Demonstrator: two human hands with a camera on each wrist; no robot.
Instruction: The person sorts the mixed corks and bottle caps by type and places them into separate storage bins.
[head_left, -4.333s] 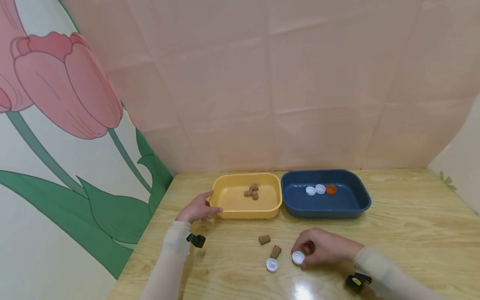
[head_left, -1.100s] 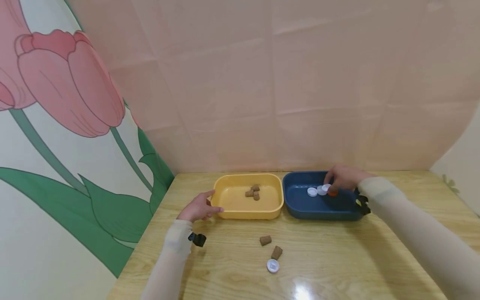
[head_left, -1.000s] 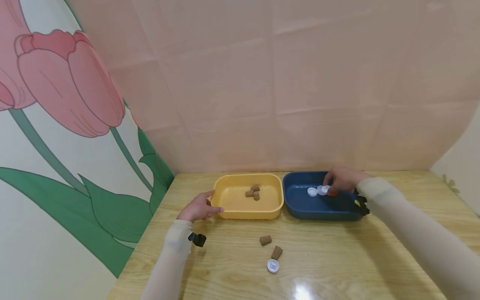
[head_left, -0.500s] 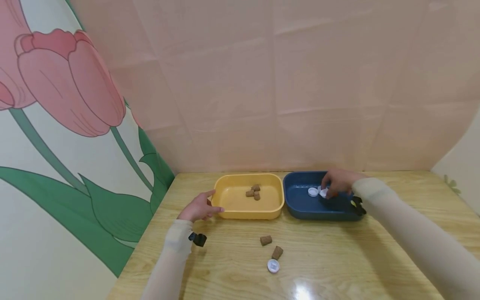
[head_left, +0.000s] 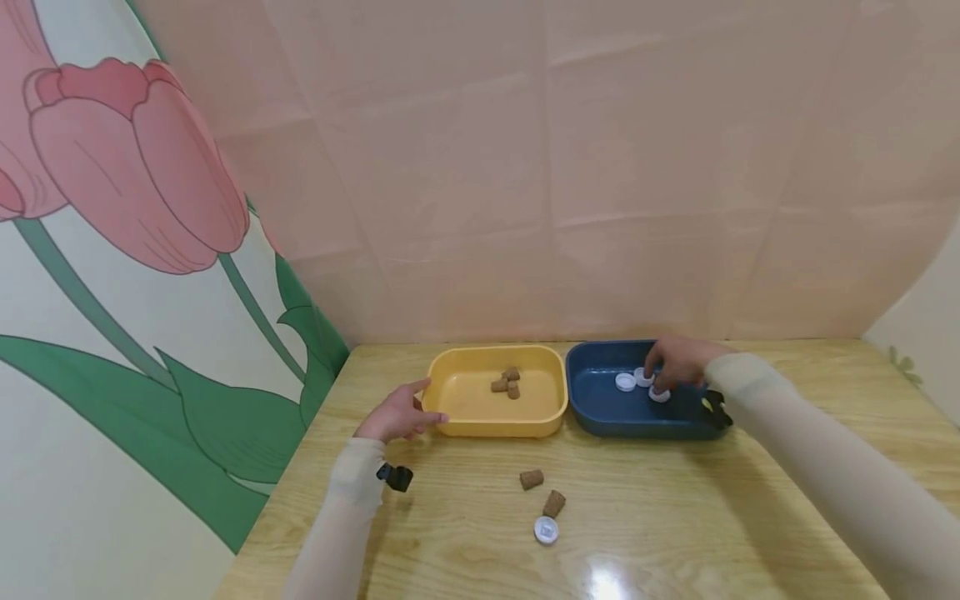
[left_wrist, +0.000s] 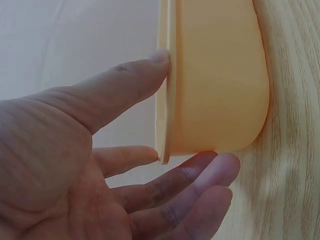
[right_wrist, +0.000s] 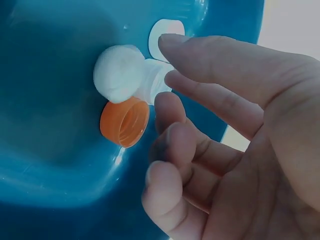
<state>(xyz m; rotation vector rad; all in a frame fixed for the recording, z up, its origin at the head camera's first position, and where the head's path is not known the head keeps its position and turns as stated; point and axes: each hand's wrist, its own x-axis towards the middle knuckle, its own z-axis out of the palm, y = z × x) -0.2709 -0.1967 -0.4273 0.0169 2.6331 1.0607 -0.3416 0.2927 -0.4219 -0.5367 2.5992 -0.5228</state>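
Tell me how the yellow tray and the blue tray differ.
The yellow tray holds brown corks; the blue tray holds white caps and an orange cap. The left hand touches the yellow tray's rim, while the right hand is inside the blue tray. Both are open-topped with rounded corners and sit side by side on the table.

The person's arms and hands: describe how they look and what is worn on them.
The left hand and right hand are bare, with no glove or ring showing. The left sleeve and right sleeve are long, plain and pale cream. Each wrist carries a small black device: the left device looks plain, the right device bears a yellow-green mark.
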